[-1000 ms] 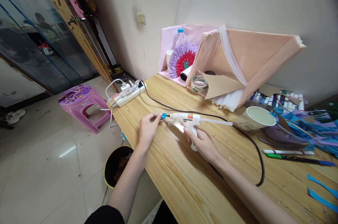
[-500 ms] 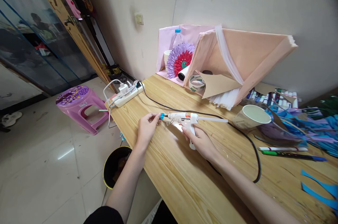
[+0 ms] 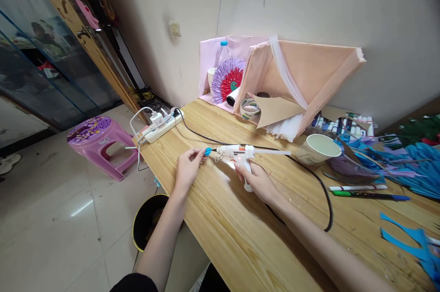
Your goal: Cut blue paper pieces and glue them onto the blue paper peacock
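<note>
My right hand [image 3: 256, 181] is wrapped round the handle of a white hot glue gun [image 3: 237, 152]. A clear glue stick [image 3: 273, 151] pokes out of its back end. Pinched between the fingertips of my left hand [image 3: 188, 167] is a small blue piece [image 3: 208, 151], mostly hidden by the fingers. The gun's nozzle points left and meets or nearly meets the blue piece; I cannot tell whether they touch. Both hands are just above the wooden table [image 3: 220, 232].
A white power strip [image 3: 163, 128] lies at the table's left corner, with a black cable [image 3: 206, 137] looping rightward. Behind are a peach cardboard box [image 3: 309, 67] and a tape roll [image 3: 250, 108]. Rightward stand a paper cup [image 3: 318, 149] and pens [image 3: 371, 195]. A bin [image 3: 147, 223] is below.
The view has swung slightly to the right, so everything sits further left. Both hands keep their holds; more of the blue piece shows at the nozzle.
</note>
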The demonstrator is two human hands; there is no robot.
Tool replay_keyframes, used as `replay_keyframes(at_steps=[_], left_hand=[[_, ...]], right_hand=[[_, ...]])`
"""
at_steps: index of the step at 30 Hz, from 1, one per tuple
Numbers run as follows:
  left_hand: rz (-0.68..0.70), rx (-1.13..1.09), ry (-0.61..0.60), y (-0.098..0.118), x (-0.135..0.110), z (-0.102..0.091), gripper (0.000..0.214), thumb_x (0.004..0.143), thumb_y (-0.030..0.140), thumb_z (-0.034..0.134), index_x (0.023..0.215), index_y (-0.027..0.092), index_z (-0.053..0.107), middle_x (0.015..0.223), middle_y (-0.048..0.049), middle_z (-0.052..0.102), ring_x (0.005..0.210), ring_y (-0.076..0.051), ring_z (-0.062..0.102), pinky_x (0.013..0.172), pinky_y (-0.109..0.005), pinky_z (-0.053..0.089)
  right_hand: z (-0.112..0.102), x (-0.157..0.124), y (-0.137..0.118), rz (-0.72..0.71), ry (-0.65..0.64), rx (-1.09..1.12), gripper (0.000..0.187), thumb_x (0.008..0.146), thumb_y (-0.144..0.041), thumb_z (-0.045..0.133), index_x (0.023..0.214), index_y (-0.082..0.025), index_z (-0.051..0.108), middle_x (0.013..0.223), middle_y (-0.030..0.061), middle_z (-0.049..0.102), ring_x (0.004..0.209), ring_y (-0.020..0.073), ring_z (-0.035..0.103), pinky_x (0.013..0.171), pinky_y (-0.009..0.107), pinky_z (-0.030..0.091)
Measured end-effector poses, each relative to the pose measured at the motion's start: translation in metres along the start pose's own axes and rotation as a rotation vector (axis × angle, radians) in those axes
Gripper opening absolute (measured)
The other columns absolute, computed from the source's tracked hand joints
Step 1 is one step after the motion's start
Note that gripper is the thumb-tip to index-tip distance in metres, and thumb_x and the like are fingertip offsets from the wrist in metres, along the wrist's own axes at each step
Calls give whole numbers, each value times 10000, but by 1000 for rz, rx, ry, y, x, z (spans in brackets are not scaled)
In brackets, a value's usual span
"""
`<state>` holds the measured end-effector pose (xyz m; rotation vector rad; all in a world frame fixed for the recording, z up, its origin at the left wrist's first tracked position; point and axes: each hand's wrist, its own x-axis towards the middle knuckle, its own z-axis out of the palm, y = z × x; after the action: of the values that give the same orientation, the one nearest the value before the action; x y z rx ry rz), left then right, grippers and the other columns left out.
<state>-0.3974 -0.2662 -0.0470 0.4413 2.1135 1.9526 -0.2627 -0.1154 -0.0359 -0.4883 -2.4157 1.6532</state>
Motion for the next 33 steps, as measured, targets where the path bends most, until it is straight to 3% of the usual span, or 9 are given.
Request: replay_keyframes(at_steps=[13, 19, 23, 27, 31, 33], left_hand=[[2, -29, 25, 1, 1, -1, 304, 674, 419, 685, 738, 122, 673, 691, -59, 687, 627, -147, 624, 591, -231, 481], [-32, -120, 65, 7, 3, -4, 363, 649, 469, 691, 741, 118, 667, 659, -54, 676, 611, -136, 618, 587, -223, 471], [-80, -166, 14, 8, 3, -5, 400, 631, 500, 695, 739, 116, 669, 686, -67, 678, 612, -130, 615, 589, -219, 473], [-118, -200, -58, 10, -3, 1, 389, 629, 495, 705, 720, 118, 673, 653, -62, 665, 586, -119, 599, 575, -211, 475], [-171, -232, -132, 15, -14, 13, 369, 627, 484, 712, 689, 121, 674, 631, -55, 661, 567, -110, 590, 577, -209, 471], [-206, -263, -149, 18, -19, 19, 355, 625, 469, 719, 685, 122, 674, 626, -50, 661, 566, -104, 588, 582, -203, 467]], right_hand=[[-4, 1, 2, 14, -1, 36, 371, 844, -507, 412, 682, -184, 496, 570, -25, 508, 536, 125, 487, 527, 235, 374], [-9, 16, 0, -33, 142, -88, 386, 853, -508, 401, 656, -188, 485, 610, -8, 523, 578, 145, 500, 569, 257, 372], [-9, 45, 4, -161, 322, -259, 313, 852, -447, 416, 719, -183, 518, 689, 35, 574, 656, 189, 525, 602, 284, 370], [-8, 65, 14, -213, 321, -408, 278, 871, -370, 388, 784, -178, 569, 781, 71, 615, 774, 223, 538, 699, 324, 388], [-12, 54, 20, -203, 272, -513, 234, 853, -353, 455, 919, -163, 574, 878, 95, 614, 853, 253, 524, 774, 383, 397], [-16, 38, 18, -210, 314, -540, 297, 810, -357, 534, 1016, -143, 545, 967, 124, 588, 915, 281, 505, 798, 420, 399]])
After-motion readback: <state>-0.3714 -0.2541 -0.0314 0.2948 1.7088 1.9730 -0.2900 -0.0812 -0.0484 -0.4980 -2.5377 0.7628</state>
